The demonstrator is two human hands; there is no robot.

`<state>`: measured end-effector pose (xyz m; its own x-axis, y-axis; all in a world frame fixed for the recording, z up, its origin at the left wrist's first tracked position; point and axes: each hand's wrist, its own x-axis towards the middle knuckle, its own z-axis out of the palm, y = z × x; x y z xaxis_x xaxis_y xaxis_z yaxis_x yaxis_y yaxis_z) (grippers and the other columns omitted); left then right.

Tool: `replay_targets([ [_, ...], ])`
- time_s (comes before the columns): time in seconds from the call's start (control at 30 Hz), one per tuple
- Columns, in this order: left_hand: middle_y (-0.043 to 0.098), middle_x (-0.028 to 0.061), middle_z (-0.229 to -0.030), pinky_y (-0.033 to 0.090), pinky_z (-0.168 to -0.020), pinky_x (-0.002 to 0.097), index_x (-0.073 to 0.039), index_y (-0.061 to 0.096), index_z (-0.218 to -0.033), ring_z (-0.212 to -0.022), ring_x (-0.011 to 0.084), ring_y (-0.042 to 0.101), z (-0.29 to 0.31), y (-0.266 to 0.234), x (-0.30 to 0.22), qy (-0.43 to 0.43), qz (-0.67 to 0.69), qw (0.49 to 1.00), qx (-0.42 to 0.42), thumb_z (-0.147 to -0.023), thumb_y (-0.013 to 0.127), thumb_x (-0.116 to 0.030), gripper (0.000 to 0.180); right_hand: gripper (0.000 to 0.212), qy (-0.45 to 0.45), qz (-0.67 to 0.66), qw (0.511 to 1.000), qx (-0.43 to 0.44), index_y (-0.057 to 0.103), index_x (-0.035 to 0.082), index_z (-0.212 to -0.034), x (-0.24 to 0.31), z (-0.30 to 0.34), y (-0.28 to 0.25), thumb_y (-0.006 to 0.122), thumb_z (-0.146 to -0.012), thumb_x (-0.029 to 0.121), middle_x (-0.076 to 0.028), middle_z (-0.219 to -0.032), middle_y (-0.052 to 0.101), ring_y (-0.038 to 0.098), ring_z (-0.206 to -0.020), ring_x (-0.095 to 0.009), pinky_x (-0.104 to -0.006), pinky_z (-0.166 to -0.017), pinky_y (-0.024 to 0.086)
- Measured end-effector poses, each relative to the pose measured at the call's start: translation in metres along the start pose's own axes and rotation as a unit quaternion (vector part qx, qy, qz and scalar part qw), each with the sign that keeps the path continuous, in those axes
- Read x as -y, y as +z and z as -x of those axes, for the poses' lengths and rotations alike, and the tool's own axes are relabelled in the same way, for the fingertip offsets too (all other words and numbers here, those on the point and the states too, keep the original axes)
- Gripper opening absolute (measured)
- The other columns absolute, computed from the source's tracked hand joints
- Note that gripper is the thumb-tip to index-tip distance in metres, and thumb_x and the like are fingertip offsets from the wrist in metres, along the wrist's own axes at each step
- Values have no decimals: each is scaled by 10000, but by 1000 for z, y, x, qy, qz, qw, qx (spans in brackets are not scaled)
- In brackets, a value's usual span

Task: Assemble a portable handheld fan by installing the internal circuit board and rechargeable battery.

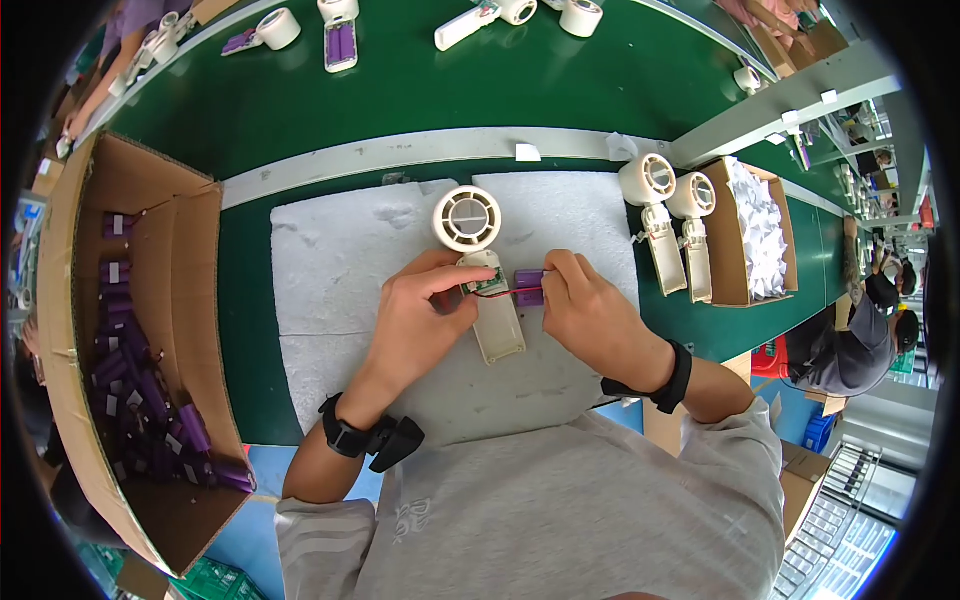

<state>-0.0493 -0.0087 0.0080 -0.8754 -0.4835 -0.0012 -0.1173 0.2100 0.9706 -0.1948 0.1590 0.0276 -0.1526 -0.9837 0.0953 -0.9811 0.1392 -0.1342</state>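
A white handheld fan (467, 219) lies on the pale foam mat, its round head away from me and its handle shell (500, 335) open toward me. My left hand (420, 315) grips the fan at the top of the handle, fingers over a small green circuit board (488, 285). My right hand (595, 310) pinches a purple battery pack (528, 288) just right of the handle. A red wire (500, 293) runs between the board and the battery. My left thumb's tip is partly hidden behind the wire and board.
An open cardboard box (200, 330) of purple batteries (140, 380) stands at left. Two open-handled fans (662, 245) lie right of the foam mat (350, 260), beside a box of white pieces (760, 235). Beyond a pale rail (400, 150), more fans sit on a green surface (400, 100).
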Motion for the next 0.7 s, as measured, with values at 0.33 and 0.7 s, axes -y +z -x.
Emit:
replay_targets([
  [0.33,672,52,-971,497,-654,244,-85,736,-1011,-742,130,612,-2,-14,9,8,6,999,-42,-728,635,70,338,271,249,-116,949,-155,555,-6,-1075,-100,-52,-53,649,-827,53,-151,-939,599,593,-804,-206,-343,-702,482],
  [0.7,687,70,-945,517,-633,261,-80,744,-993,-687,162,633,-8,-5,7,53,-6,995,-90,-719,644,67,327,571,-33,-212,975,65,560,63,-1257,-21,-44,-10,775,-728,78,-144,-1099,627,639,-841,-240,-317,-775,519],
])
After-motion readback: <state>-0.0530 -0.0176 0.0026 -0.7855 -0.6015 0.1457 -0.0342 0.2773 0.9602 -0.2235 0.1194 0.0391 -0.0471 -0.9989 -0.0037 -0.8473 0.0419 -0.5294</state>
